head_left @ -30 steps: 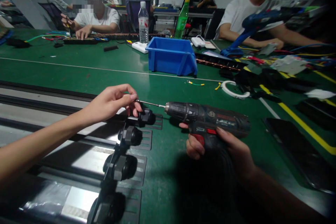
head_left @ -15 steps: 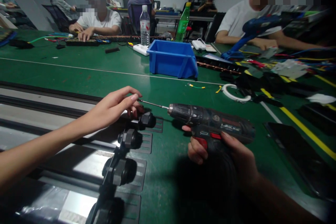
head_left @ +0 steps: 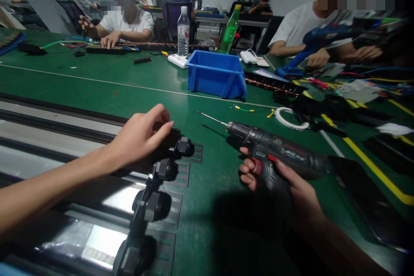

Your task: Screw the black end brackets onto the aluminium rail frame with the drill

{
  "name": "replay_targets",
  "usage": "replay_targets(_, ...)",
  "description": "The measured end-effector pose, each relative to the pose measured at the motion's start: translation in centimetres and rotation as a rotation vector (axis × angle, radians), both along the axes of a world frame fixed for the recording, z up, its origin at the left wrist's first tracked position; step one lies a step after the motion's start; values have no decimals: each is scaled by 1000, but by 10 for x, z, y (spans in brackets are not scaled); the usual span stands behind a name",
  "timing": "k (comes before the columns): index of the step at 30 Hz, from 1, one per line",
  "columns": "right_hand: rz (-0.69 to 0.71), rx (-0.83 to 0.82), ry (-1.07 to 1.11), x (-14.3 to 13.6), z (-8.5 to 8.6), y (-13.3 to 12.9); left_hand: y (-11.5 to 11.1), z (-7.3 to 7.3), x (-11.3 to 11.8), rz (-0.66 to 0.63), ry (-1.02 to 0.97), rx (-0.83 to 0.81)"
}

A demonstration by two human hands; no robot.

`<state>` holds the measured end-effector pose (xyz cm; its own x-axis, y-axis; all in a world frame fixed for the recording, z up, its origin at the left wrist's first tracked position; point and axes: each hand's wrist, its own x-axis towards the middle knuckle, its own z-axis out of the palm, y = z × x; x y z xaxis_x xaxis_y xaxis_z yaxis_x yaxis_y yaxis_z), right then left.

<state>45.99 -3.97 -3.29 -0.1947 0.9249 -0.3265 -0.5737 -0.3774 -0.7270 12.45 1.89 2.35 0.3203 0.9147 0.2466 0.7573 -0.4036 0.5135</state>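
My right hand [head_left: 291, 181] is wrapped around the grip of a black cordless drill [head_left: 278, 144], with fingers by its red trigger. A long thin driver bit [head_left: 211, 118] points left from its chuck, its tip apart from my left hand. My left hand [head_left: 145, 131] is over the end of a metal-and-black housing [head_left: 77, 129], fingers curled and thumb stretched along them. Whatever those fingers hold, if anything, is hidden. Black cable glands [head_left: 155, 206] line the end plate of the housing, and slotted flat tabs [head_left: 194, 153] stick out beneath them.
Beyond my hands stands a blue bin [head_left: 216, 75], with a clear bottle [head_left: 183, 32] and a green bottle [head_left: 230, 30] behind. A white ring-shaped coil [head_left: 291, 119] and a dark phone-like slab [head_left: 365, 198] lie to the right. Two co-workers sit across the green table [head_left: 129, 86].
The drill has moved right and slightly down, so its bit has come away from my left fingers. My left hand has curled closer to the housing's end plate. The view has shifted slightly.
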Motion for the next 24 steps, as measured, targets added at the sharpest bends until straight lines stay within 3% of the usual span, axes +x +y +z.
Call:
replay_targets(9,86,-21,142,-2,-1,2,-28,-5,-2,-33,356,-171)
replay_targets(19,150,5,142,1,-3,0,-31,-7,-3,-19,284,-252)
replay_targets(24,153,14,161,2,-5,1,-30,-5,-2,-34,103,-218)
